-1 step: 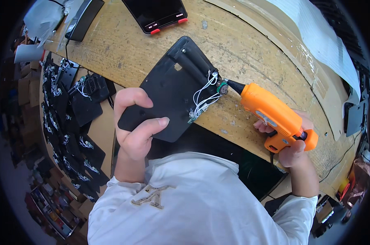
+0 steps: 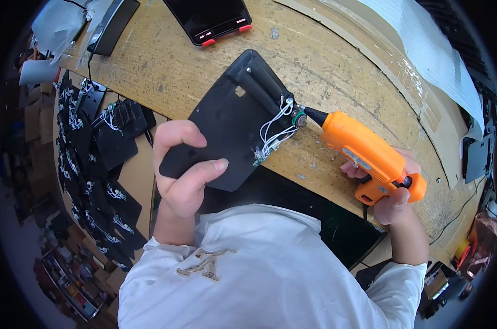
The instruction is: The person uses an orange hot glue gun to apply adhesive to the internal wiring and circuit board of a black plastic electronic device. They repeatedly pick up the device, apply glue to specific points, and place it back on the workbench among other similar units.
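Observation:
A flat black plastic panel point(image 2: 226, 120) is tilted above the front edge of the bench, gripped at its lower left by the thumb and bent finger of my left hand point(image 2: 183, 164). White wires point(image 2: 271, 131) run along the panel's right side between a small green circuit board point(image 2: 257, 157) and a round green-rimmed part point(image 2: 299, 118). My right hand point(image 2: 396, 186) is wrapped round an orange hot glue gun point(image 2: 363, 145). Its dark nozzle points left, with the tip at the round part; whether they touch I cannot tell.
Several black panels with white wires point(image 2: 116, 193) lie on cardboard at the left. A dark-screened device point(image 2: 212, 19) with red clips stands at the back of the wooden bench point(image 2: 166, 71). White foam sheeting point(image 2: 424, 49) curves along the right, and a thin cable point(image 2: 454, 219) runs there.
Almost nothing differs. The panel and my left hand have shifted very slightly; the glue gun stays at the round part.

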